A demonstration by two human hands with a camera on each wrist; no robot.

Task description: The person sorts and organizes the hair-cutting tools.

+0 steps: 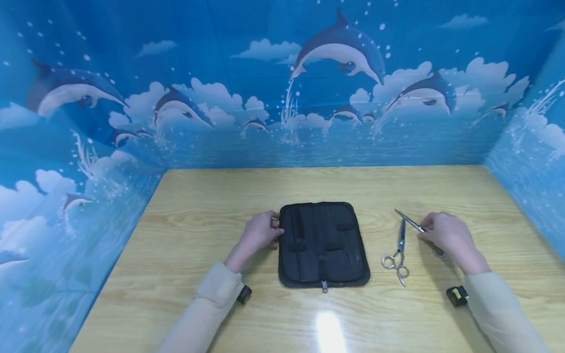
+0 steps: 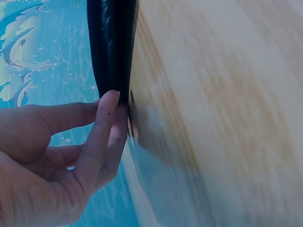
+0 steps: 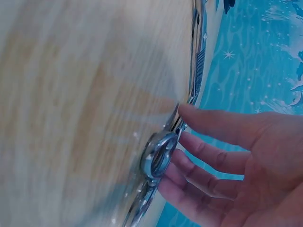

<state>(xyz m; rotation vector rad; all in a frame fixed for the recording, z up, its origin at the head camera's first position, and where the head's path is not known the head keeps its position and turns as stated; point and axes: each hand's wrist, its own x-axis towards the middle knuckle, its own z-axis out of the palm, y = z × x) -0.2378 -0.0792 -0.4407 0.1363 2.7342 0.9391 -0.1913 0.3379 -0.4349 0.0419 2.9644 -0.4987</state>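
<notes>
A black zip case (image 1: 316, 271) lies spread flat on the table, its inside straps and pockets facing up. My left hand (image 1: 259, 232) pinches the left edge of this case between thumb and fingers; the left wrist view shows the case's dark edge (image 2: 111, 52) at the fingertips. To the right, my right hand (image 1: 446, 235) holds a pair of silver scissors (image 1: 409, 220) by the middle, blades pointing up and left. Its finger ring (image 3: 157, 156) shows below the thumb in the right wrist view. A second pair of scissors (image 1: 400, 253) lies between the case and this hand.
The wooden table (image 1: 204, 206) carries a bright light reflection near its front. A zip pull (image 1: 324, 286) sticks out from the case's near edge. Blue dolphin-print sheets (image 1: 269, 138) stand around the back and both sides.
</notes>
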